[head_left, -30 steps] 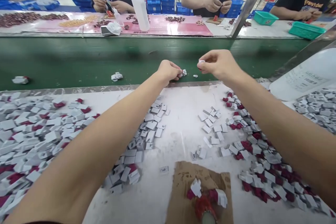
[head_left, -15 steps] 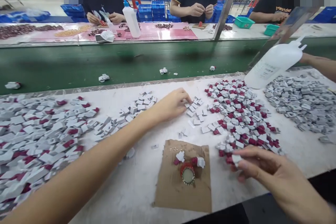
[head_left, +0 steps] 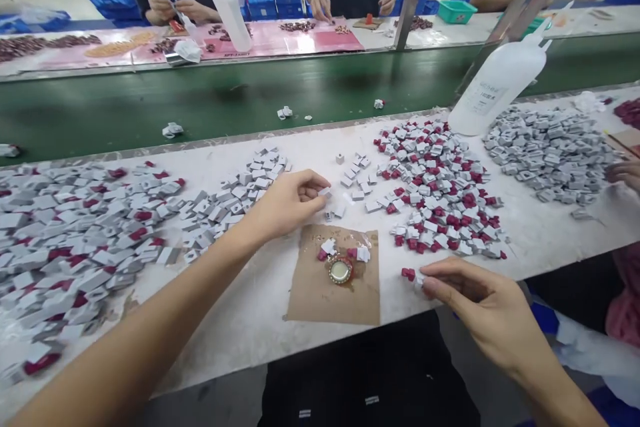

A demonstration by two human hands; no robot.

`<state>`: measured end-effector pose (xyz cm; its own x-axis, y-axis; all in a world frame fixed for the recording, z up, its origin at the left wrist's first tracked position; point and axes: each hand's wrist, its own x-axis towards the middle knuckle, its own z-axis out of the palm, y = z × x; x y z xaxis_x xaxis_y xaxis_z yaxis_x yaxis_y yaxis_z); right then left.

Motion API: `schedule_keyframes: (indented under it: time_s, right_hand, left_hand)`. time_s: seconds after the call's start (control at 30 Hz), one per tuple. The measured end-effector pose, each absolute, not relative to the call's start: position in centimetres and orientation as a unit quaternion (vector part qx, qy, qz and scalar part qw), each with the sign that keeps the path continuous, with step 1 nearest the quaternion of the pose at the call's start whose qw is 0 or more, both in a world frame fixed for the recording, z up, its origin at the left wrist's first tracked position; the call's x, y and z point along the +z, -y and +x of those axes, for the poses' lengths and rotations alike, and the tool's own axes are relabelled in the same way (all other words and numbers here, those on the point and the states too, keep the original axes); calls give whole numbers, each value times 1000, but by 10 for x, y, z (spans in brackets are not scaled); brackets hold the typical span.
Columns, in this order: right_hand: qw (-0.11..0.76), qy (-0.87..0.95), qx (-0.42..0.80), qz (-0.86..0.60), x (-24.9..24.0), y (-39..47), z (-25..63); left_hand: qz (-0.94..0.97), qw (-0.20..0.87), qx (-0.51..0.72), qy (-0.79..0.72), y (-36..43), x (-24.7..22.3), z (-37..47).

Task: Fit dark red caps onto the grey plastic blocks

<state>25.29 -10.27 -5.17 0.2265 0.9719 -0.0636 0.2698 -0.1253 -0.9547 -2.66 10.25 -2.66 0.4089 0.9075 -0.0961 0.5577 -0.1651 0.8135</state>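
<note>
My right hand (head_left: 483, 300) is closed in a pinch on the pale grey end of a small plastic piece; its maroon end (head_left: 408, 273) points left, above the table. My left hand (head_left: 295, 199) is closed, thumb and index finger holding a small grey block (head_left: 325, 191). Between and below the hands lies a square of brown cardboard (head_left: 325, 307). On it sit a bottle cap (head_left: 341, 271) with its hollow side up and two grey-and-maroon pieces (head_left: 363, 253). Loose grey blocks (head_left: 360, 170) are scattered just right of my left hand.
Heaps of grey-and-maroon pieces lie left (head_left: 75, 227) and right (head_left: 440, 193). A white squeeze bottle (head_left: 500, 87) leans by a metal post (head_left: 505, 27). Beyond runs a green conveyor belt (head_left: 325, 90). A co-worker's hand (head_left: 627, 173) is at the far right; several people work opposite.
My left hand has come back from the loose grey blocks with one in its fingers. My right hand has lifted its piece clear of the right heap. The view has tilted downward.
</note>
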Motion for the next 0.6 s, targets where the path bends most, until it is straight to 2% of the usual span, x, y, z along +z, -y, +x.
schedule_keyframes:
  time_s: [0.1, 0.2, 0.6]
  right_hand:
    - [479, 490, 395, -612, -47, 99, 239]
    - [493, 530, 360, -589, -45, 96, 220]
    - [460, 645, 321, -519, -42, 80, 183]
  left_hand:
    - [643, 507, 256, -514, -76, -23, -30]
    - [588, 554, 285, -516, -55, -22, -31]
    - [512, 627, 339, -478, -29, -24, -35]
